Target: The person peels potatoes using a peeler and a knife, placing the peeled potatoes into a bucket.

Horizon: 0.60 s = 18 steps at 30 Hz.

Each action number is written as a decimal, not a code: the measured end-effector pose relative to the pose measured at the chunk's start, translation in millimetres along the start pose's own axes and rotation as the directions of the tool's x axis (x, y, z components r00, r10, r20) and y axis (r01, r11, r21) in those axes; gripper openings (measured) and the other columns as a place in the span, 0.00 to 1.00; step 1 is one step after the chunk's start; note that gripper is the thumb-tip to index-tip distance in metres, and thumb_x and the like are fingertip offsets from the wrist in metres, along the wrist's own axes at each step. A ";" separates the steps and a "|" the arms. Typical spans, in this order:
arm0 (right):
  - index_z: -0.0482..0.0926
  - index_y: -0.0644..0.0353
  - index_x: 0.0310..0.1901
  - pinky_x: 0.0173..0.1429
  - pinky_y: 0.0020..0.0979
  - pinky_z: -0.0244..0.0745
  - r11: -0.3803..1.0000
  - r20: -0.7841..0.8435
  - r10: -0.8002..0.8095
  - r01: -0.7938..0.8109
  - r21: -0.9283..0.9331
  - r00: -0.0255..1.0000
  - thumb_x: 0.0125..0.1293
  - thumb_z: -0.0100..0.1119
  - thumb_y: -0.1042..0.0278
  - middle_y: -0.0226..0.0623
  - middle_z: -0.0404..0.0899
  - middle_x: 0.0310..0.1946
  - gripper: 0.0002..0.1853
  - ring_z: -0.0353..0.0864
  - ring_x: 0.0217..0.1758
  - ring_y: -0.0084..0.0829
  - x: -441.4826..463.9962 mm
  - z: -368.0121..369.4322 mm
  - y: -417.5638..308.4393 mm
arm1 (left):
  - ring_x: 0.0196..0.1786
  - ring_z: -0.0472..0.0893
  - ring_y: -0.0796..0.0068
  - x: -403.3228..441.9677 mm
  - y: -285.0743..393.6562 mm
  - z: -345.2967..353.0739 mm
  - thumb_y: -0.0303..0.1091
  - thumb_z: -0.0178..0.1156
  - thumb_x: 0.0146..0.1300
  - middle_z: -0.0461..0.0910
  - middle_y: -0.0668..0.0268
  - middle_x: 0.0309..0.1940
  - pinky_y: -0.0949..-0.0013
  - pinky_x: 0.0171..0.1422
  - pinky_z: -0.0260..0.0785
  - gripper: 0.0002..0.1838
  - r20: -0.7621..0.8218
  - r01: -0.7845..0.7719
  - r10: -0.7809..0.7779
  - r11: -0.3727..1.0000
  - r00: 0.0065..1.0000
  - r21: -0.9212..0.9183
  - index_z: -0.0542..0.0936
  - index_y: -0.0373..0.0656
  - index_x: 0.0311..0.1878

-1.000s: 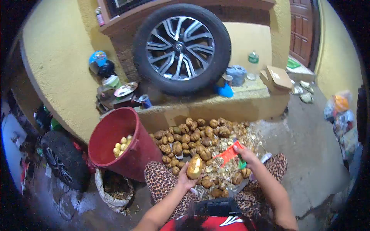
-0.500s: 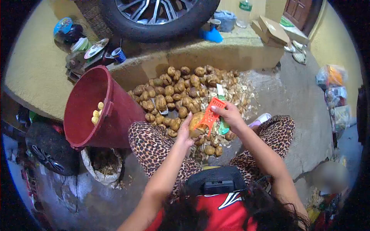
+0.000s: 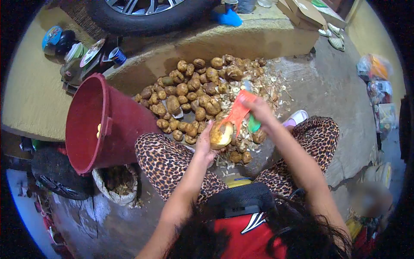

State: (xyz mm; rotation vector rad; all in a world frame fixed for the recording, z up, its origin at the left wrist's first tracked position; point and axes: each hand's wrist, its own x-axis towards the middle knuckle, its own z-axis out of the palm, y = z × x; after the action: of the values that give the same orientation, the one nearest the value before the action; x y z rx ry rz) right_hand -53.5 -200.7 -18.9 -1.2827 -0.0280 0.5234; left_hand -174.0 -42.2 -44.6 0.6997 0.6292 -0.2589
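Note:
A partly peeled potato (image 3: 221,135) sits in my left hand (image 3: 205,142), its pale flesh showing on the right and lower side and brown skin on the left. My right hand (image 3: 258,110) is closed round an orange peeler (image 3: 239,110), blurred by motion, whose lower end is at the potato's upper right. Something green (image 3: 254,124) lies just below the peeler. Beyond my hands spreads a heap of unpeeled potatoes (image 3: 183,89), with peelings (image 3: 271,82) scattered to its right.
A large red bucket (image 3: 129,125) lies tilted at my left, a pale peeled piece visible inside. Below it stands a white sack (image 3: 116,196). A concrete ledge (image 3: 258,39) with a car wheel (image 3: 146,17) runs behind the heap. Bagged goods (image 3: 379,90) line the right wall.
More pale flesh shows on the potato in my left hand. The peeler has shifted slightly in my right hand's grip area and blurred. The whole view has tilted downward a little.

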 end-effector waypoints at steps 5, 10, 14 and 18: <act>0.79 0.60 0.36 0.31 0.23 0.71 0.910 -0.104 -0.209 0.154 -0.386 0.972 0.54 0.64 0.60 0.27 0.79 0.26 0.13 0.75 0.26 0.18 14.8 -16.1 9.4 | 0.45 0.79 0.70 10.7 -6.3 2.3 0.46 0.50 0.63 0.78 0.60 0.44 0.64 0.51 0.72 0.21 0.043 -0.089 0.090 0.996 0.995 -0.022 0.72 0.39 0.50; 0.79 0.61 0.35 0.33 0.24 0.71 0.955 -0.146 -0.172 0.129 -0.266 0.974 0.55 0.63 0.60 0.30 0.80 0.26 0.13 0.76 0.25 0.20 15.3 -35.2 -10.3 | 0.46 0.79 0.69 11.0 -4.7 1.6 0.46 0.49 0.64 0.77 0.59 0.45 0.65 0.51 0.72 0.21 0.098 -0.081 0.080 0.997 0.992 0.009 0.71 0.38 0.51; 0.77 0.61 0.35 0.28 0.20 0.69 0.745 0.153 -0.381 0.401 -0.533 0.912 0.56 0.63 0.62 0.27 0.77 0.25 0.12 0.72 0.24 0.16 -19.7 12.3 18.1 | 0.45 0.79 0.70 5.0 -3.9 8.1 0.45 0.49 0.64 0.78 0.59 0.44 0.66 0.51 0.72 0.21 0.055 -0.079 0.083 0.995 0.995 -0.066 0.72 0.37 0.50; 0.77 0.62 0.37 0.31 0.21 0.70 0.848 0.124 -0.209 0.242 -0.470 0.970 0.54 0.64 0.61 0.27 0.77 0.27 0.14 0.73 0.26 0.16 -17.4 14.6 15.4 | 0.43 0.80 0.71 13.6 -7.1 -0.5 0.42 0.51 0.64 0.78 0.59 0.42 0.67 0.48 0.73 0.18 0.060 -0.150 0.149 0.989 0.987 0.011 0.72 0.37 0.49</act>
State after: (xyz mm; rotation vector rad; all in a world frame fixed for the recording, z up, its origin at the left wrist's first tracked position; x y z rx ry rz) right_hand -78.8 -191.4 -23.9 -1.7245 -0.3863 0.3641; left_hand -166.5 -47.3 -57.0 0.7478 0.5165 -0.1451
